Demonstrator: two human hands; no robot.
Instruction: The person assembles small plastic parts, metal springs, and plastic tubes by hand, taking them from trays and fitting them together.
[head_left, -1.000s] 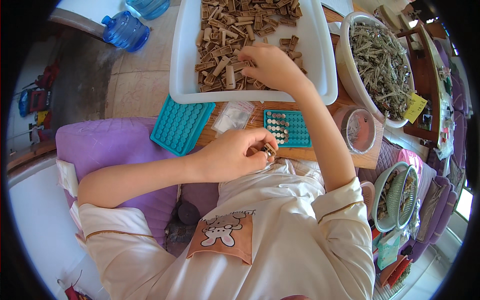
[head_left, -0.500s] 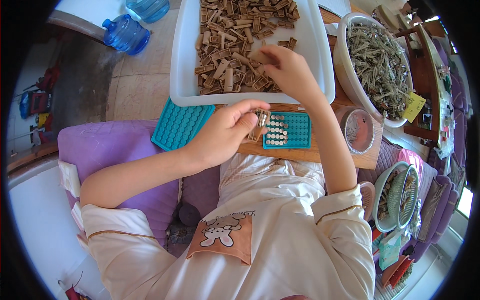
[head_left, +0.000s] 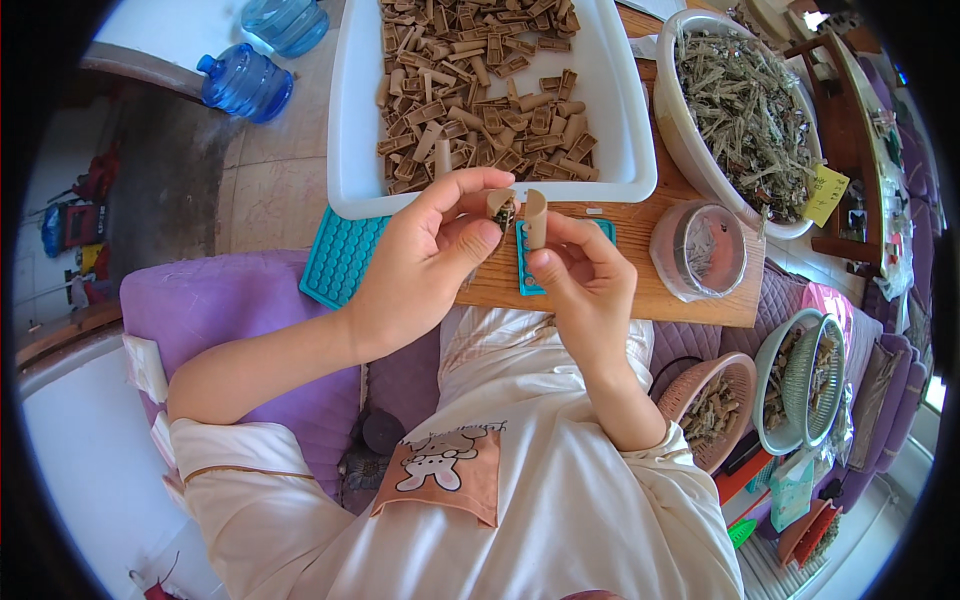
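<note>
My left hand (head_left: 410, 265) pinches a brown plastic shell (head_left: 499, 201) with small dark parts inside it. Close beside it, a tan half-round plastic shell (head_left: 536, 220) stands upright between the thumb and fingers of my right hand (head_left: 592, 290). The two pieces are near each other, with a narrow gap between them. Beyond my hands, a white tray (head_left: 643, 140) holds a heap of loose brown shells (head_left: 490, 110). A teal tray (head_left: 608, 229), mostly hidden behind my right hand, lies on the table. Another teal tray (head_left: 340, 262) with round pockets sits left of my left wrist.
To the right on the wooden table (head_left: 640, 300) stand a round clear tub (head_left: 703, 250) and a big white basin (head_left: 672, 135) heaped with thin greenish-grey strips. Pink (head_left: 745, 372) and green baskets (head_left: 765, 420) sit lower right. Blue water bottles (head_left: 247, 85) stand far left.
My right hand has come back from the heap in the white tray with a shell and now holds it beside my left hand. My left hand has turned its piece slightly.
</note>
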